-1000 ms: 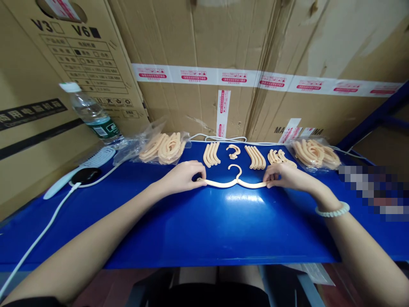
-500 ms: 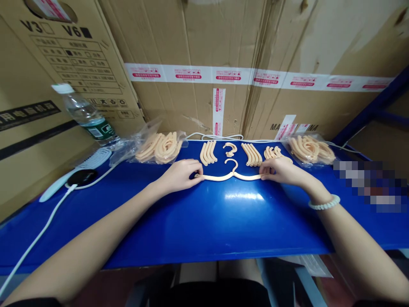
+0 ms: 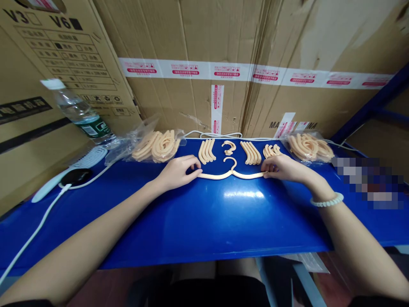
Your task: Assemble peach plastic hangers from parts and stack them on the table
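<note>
A peach-coloured clothes hanger (image 3: 217, 176) lies on the blue table, its hook pointing away from me and its two curved arms spread sideways. My left hand (image 3: 179, 171) is closed at the left tip, thumb and fingers pinching it. At the opposite tip, my right hand (image 3: 281, 168) pinches the other arm, its fingers partly covering that end. Just beyond are a row of curved hanger arms (image 3: 207, 151), a few loose hooks (image 3: 229, 148) and a second row of arms (image 3: 251, 153). Small curved pieces (image 3: 271, 150) sit behind my right hand, partly hidden by it.
Clear plastic bags of similar parts lie at the left (image 3: 164, 146) and right (image 3: 306, 147). On the left are a water bottle (image 3: 79, 113), a pale blue hairbrush (image 3: 89, 157) and a black puck (image 3: 76, 177) with a white cable. Cardboard boxes (image 3: 191, 106) wall the back.
The view has shifted slightly. Both hands stay at the hanger's two ends, and the hanger lies in nearly the same place; my right hand sits marginally farther out.
</note>
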{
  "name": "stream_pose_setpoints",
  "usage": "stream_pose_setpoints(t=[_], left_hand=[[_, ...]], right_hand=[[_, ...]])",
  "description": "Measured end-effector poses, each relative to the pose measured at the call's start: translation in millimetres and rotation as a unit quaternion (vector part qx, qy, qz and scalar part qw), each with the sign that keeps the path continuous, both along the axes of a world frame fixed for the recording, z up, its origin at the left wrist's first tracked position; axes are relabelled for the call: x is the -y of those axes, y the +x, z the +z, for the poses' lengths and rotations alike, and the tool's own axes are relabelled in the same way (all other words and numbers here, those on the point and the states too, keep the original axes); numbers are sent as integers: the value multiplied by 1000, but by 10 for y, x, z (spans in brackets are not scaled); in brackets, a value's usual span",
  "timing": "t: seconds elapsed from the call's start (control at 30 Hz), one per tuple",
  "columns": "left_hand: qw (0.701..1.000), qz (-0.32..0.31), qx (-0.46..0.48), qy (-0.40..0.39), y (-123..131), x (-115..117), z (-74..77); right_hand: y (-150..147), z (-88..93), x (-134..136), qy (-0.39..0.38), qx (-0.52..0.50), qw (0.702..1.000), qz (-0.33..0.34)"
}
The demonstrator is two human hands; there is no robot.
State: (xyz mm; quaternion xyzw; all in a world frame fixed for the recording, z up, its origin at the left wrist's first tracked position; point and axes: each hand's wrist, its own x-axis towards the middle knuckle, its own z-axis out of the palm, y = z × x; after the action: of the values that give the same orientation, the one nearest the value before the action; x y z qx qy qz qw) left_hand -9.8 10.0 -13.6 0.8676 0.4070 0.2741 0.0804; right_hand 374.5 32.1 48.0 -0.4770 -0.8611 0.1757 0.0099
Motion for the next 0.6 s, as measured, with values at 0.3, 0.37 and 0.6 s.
stream_pose_setpoints(t=[0.3,0.37,0.6], left_hand=[[1000,3,22,4,33,10,-27],[1000,-2,24,-3,42,16,-30],[999,-23,29,-5,72,54,-11]], right_hand=[[34,-4,-10,-1,23,1000,-20],[27,-1,-5,-2,25,1000,-17],[18,16,11,-15,24,999,-18]])
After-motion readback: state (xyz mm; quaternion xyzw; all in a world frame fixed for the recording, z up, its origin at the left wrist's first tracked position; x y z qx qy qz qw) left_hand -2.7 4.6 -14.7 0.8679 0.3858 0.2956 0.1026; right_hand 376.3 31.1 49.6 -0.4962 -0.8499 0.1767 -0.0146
